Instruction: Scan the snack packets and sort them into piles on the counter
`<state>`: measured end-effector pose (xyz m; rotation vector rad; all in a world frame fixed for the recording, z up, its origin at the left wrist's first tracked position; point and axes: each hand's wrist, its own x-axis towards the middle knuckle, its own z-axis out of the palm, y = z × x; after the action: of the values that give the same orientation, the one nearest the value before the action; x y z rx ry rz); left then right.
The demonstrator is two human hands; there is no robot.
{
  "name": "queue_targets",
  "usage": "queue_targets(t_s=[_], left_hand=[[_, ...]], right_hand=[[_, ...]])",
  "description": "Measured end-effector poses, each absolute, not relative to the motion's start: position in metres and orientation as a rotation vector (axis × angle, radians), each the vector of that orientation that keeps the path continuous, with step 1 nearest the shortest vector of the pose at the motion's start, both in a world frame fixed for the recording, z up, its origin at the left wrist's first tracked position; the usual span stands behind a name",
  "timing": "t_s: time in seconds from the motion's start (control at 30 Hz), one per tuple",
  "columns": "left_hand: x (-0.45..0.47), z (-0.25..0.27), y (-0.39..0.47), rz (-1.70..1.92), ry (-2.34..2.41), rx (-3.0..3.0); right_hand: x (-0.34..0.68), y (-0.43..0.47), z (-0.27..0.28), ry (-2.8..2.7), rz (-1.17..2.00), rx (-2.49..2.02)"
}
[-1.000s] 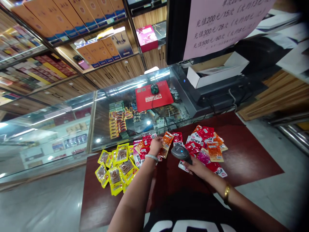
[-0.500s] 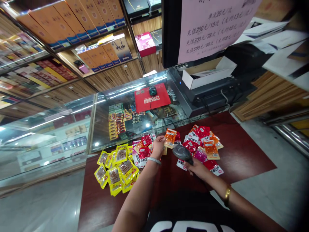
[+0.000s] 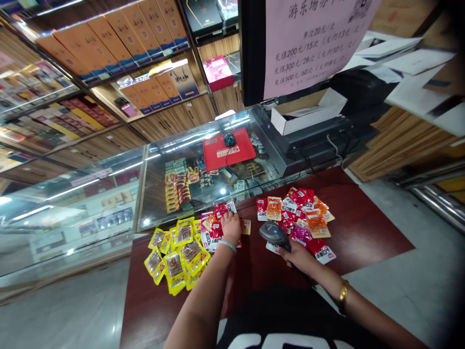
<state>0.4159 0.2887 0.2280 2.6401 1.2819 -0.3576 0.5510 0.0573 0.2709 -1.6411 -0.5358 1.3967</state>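
Note:
My right hand (image 3: 295, 256) is wrapped round the handle of a dark grey barcode scanner (image 3: 274, 233), its head pointing left with a small blue light on top. My left hand (image 3: 231, 226) rests on the middle pile of red snack packets (image 3: 215, 231), fingers apart and touching the packets; its palm side is hidden. An orange packet (image 3: 274, 208) lies beyond the scanner, beside a red one. To the right spreads a heap of red, orange and purple packets (image 3: 296, 218). Left of my left hand lie several yellow snack packets (image 3: 181, 254).
Behind the dark red tabletop (image 3: 250, 271) stands a glass display counter (image 3: 156, 179). A red mouse mat (image 3: 240, 157) with a mouse (image 3: 229, 140) lies on it. A monitor with a pink notice (image 3: 308, 53) and an open white box (image 3: 308, 114) stand at back right.
My left hand has let go of the orange packet, which now lies right of it, and has moved left onto the middle pile. The scanner has stayed nearly in place; its blue light now shows.

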Motion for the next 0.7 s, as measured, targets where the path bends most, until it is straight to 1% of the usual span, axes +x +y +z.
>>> queue_targets(t_s=[0.13,0.33,0.43,0.57,0.63,0.7], left_hand=[[0.415,0.227,0.287,-0.293,1.238,2.608],[0.42,0.225,0.28,-0.207,1.304,2.25],[0.422,0.229,0.278,-0.155,1.262,2.225],[0.421,0.237,0.277,-0.175,1.247,2.223],[0.425,0.238,0.273,-0.116,1.273,2.099],[0.434,0.238,0.264,-0.01,1.253,1.83]], right_hand=[[0.55,0.053,0.263,-0.571,1.38,-1.625],[0.546,0.056,0.262,-0.603,1.344,-1.654],[0.543,0.059,0.266,-0.592,1.342,-1.664],[0.541,0.058,0.27,-0.578,1.329,-1.679],[0.541,0.056,0.273,-0.577,1.324,-1.672],[0.541,0.053,0.274,-0.578,1.321,-1.673]])
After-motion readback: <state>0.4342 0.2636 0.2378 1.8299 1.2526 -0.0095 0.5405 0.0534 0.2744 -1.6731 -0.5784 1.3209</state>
